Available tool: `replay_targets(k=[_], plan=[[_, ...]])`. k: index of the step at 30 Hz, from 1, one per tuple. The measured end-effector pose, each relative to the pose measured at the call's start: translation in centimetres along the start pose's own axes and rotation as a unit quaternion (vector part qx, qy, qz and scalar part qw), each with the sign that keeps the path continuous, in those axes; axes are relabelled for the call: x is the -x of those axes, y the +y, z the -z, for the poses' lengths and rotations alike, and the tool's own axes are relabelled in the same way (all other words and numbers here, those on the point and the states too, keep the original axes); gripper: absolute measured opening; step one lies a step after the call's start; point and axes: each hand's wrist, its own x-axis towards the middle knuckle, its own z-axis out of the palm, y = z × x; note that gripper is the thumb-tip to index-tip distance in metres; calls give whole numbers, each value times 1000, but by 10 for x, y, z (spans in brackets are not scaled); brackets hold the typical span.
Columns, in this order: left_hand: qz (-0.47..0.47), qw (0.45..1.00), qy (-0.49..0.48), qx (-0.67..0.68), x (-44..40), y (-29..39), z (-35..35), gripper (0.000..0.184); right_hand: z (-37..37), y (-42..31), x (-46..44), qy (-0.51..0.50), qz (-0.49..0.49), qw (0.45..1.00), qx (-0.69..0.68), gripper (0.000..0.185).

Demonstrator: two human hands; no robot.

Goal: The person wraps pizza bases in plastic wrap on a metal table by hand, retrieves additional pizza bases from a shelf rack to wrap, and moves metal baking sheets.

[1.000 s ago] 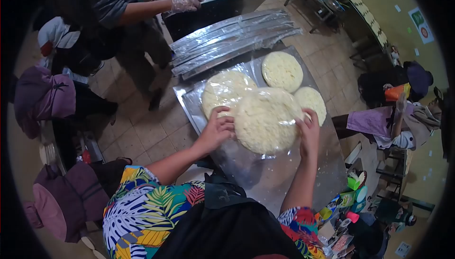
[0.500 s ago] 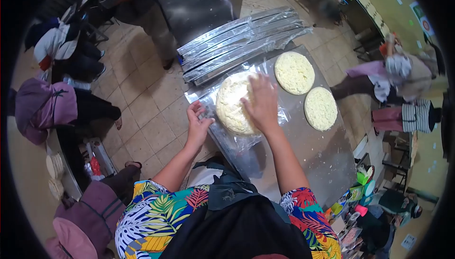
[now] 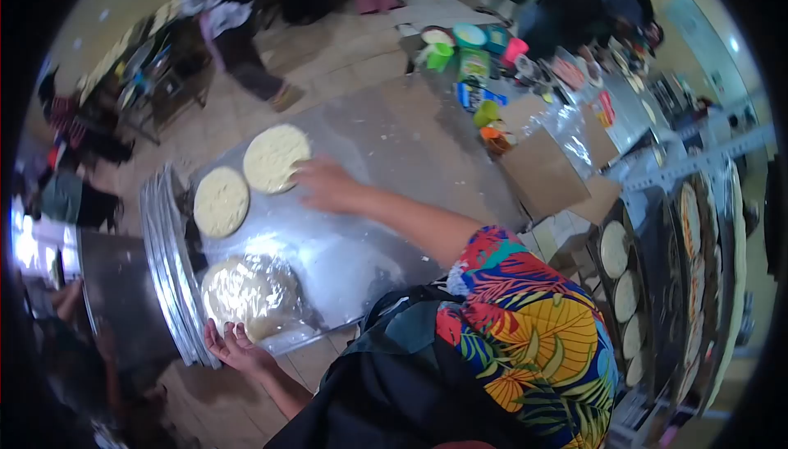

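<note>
Head view: right hand has left the film-covered round for a bare round — work seemingly shifting there; its fingers too blurred to tell, left hand fingers spread.

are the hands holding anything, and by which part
Left hand: no visible hold. Right hand: at the edge of a pale, round, doughy disc; grip cannot be told.

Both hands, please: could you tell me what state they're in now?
Left hand: open, loosely curled, beside pale round dough under clear plastic.
Right hand: blurred, at the edge of a pale flat dough disc; grip unclear.
</note>
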Motion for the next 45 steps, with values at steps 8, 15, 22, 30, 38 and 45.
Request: replay_targets(k=[8, 15, 22, 30, 38, 45], plan=[[6, 984, -175, 22, 94, 28, -171, 36, 290, 191, 243, 420, -355, 834, -54, 19], [45, 943, -330, 17, 198, 8, -286, 39, 347, 379, 357, 259, -298, 897, 199, 23], [-23, 896, -440, -43, 245, 9, -361, 38, 376, 329, 362, -16, -525, 821, 225, 32], [-191, 705, -668, -141, 320, 19, -509, 36, 343, 357, 446, 212, -422, 879, -65, 16], [-343, 398, -823, -216, 454, -98, -677, 46, 374, 295, 469, 386, -373, 837, -103, 9], [-473, 80, -725, -494, 472, -147, -687, 58, 475, 205, 497, 688, -153, 685, -185, 7]])
